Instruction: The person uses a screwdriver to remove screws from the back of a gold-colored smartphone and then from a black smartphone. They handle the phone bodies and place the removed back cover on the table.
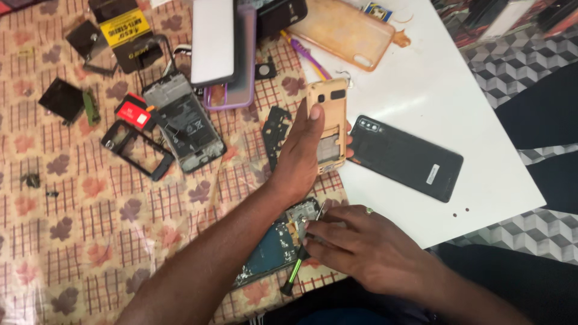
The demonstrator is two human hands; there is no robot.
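Yellow-labelled black package (123, 30) top left; red card (133, 112) below it

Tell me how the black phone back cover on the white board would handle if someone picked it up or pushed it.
The black back cover looks like a thin flat shell, so probably light and slightly flexible. It lies flat on the smooth white board, so a push would likely make it slide, not roll or tip. Its glossy surface may be slippery to grip.

A table (506, 180) with a white top, partly under a floral checked plastic cloth (78, 241), stands on a grey cube-patterned floor (518, 66).
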